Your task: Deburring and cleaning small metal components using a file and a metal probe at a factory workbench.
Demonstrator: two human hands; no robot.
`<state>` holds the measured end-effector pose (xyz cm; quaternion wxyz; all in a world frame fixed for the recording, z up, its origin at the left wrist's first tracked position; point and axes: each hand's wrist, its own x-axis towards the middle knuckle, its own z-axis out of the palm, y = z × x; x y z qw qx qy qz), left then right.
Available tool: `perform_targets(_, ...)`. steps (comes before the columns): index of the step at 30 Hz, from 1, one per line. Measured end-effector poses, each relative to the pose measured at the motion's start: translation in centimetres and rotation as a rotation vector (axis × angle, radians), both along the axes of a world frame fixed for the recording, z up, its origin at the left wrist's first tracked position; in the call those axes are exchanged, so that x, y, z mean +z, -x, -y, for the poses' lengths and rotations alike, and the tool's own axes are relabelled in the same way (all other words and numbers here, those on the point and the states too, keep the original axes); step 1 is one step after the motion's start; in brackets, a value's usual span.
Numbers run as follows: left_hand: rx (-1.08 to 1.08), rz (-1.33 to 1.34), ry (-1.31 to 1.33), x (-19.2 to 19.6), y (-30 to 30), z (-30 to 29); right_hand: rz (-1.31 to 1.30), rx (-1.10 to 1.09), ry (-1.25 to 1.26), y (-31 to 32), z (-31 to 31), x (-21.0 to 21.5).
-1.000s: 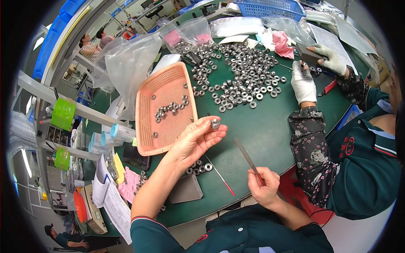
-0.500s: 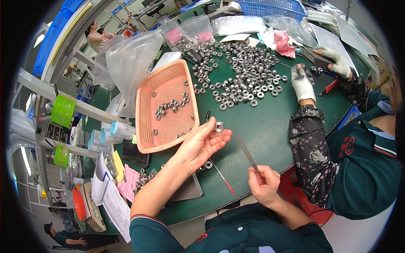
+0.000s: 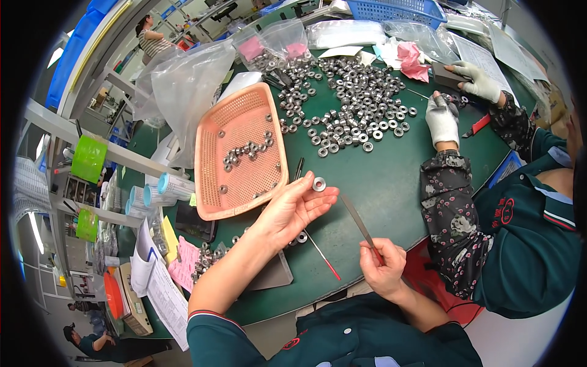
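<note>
My left hand (image 3: 295, 211), palm turned up, pinches a small steel ring (image 3: 318, 184) with a round hole at its fingertips. In my right hand (image 3: 383, 266) is a flat metal file (image 3: 356, 219) by its red handle, its blade slanting up and to the left. File and ring are apart. Under and beside my left wrist lie a few more rings and a thin rod with a red handle (image 3: 331, 269). Left of that hand stands a pink perforated basket (image 3: 205, 165) with several rings in it.
A large heap of steel rings (image 3: 361, 104) covers the far middle of the green table (image 3: 397, 189). To the right, a co-worker's gloved hands (image 3: 441, 119) work beside a dark block (image 3: 448, 74). Papers (image 3: 165, 300) and more rings lie at the near left; plastic bags (image 3: 189, 85) stand behind the basket.
My hands, the ring and the file stay almost still. The co-worker's gloved far hand has shifted left onto the dark block. In the background, people have changed posture.
</note>
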<state>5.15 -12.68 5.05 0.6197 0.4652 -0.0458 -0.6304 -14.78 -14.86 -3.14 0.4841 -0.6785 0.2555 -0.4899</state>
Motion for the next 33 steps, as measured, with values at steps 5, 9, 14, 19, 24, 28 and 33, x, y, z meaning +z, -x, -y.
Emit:
perform_targets(5,-0.112,0.234,0.006,0.0,0.5,0.0,0.001,-0.01,0.016,0.0,0.1,0.1)
perform_targets(9,-0.508,1.698,0.251,0.3,1.9,-0.7,0.013,0.005,0.023,-0.1,0.1,0.1)
perform_targets(14,-0.707,2.1,0.346,-1.3,0.8,-1.3,0.012,0.015,0.047,0.0,0.2,-0.1)
perform_targets(19,-0.855,2.366,0.162,-0.2,0.4,-2.5,0.029,0.014,0.033,0.0,0.3,0.3)
perform_targets(24,-0.694,2.267,0.243,2.3,1.2,0.7,0.06,-0.023,0.027,0.2,0.2,0.1)
perform_targets(28,-0.48,2.194,0.345,0.9,-0.2,6.3,0.094,-0.038,0.041,0.2,0.0,0.2)
perform_targets(33,-0.393,2.217,0.349,-2.1,-1.0,12.0,0.122,-0.037,0.075,0.0,0.2,-0.3)
